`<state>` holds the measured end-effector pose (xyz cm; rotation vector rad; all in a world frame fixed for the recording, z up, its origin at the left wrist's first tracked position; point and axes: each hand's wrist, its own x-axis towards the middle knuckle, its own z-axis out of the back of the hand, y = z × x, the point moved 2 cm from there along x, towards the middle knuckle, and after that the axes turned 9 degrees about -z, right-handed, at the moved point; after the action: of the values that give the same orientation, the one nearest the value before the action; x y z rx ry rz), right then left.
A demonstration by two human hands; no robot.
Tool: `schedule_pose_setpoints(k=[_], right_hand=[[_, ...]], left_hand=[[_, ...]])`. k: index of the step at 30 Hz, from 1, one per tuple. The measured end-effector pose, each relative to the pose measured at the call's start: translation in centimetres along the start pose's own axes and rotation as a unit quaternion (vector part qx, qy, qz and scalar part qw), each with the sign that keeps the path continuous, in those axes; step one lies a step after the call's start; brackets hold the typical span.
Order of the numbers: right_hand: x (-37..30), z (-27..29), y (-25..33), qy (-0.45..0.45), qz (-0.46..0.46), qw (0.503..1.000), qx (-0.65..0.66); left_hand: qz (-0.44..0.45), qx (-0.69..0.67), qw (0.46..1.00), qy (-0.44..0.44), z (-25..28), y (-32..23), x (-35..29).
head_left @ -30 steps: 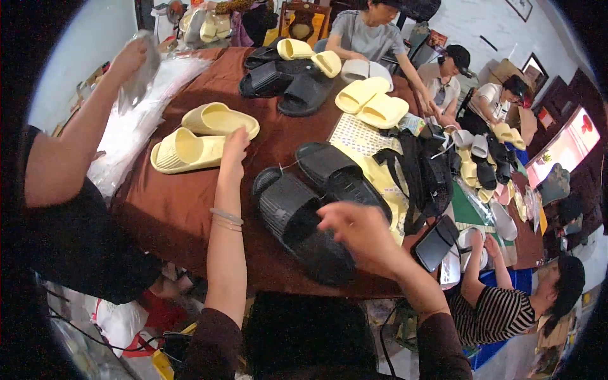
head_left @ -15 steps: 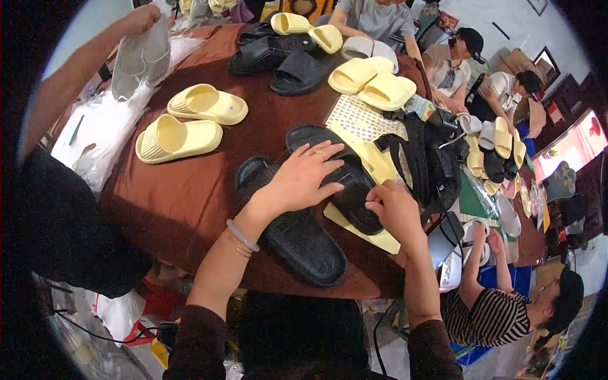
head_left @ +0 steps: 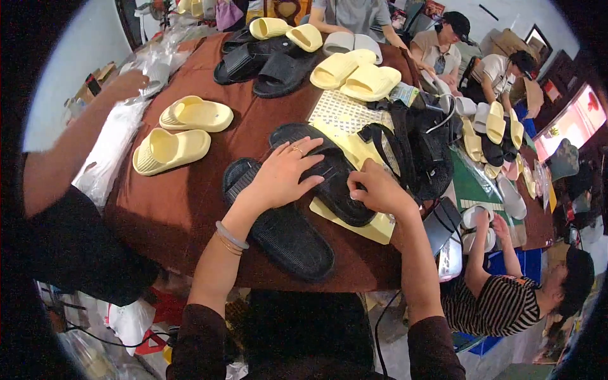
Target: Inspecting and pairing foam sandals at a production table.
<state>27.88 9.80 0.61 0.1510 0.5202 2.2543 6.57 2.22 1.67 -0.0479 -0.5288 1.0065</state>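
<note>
I'm resting my spread left hand [head_left: 285, 175] on a black slipper [head_left: 339, 191] near the tabletop's [head_left: 183, 206] front edge; my right hand [head_left: 379, 192] is curling at its heel, can't tell if gripping.

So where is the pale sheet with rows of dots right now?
In the head view, the sheet lies in the upper half, right of centre, between two pale yellow slippers above it and the black slipper under the left hand.

Between the left yellow slippers [head_left: 180, 151] and the near black slipper [head_left: 291, 244], a hand could pass to the table's [head_left: 164, 221] near edge; a black bag [head_left: 429, 152] obstructs toward the right edge.
</note>
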Motion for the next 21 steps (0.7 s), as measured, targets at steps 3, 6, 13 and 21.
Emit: schedule_pose_setpoints(k=[3,6,13,21], right_hand=[[-0.1,-0.7,-0.3,-0.012,-0.004,1.000,0.021],[-0.2,-0.6,-0.9,0.017,0.027,0.997,0.067],[-0.5,-0.7,-1.7,0.015,0.045,0.993,0.109],[-0.6,-0.3,-1.7,0.002,0.060,0.991,0.122]], left_hand=[[0.001,-0.001,1.000,0.002,0.0,-0.1,0.0],[0.000,0.001,1.000,0.007,0.3,-0.1,0.1],[-0.009,0.004,1.000,0.006,0.3,-0.2,0.2],[-0.003,0.013,1.000,0.009,0.2,-0.3,0.2]])
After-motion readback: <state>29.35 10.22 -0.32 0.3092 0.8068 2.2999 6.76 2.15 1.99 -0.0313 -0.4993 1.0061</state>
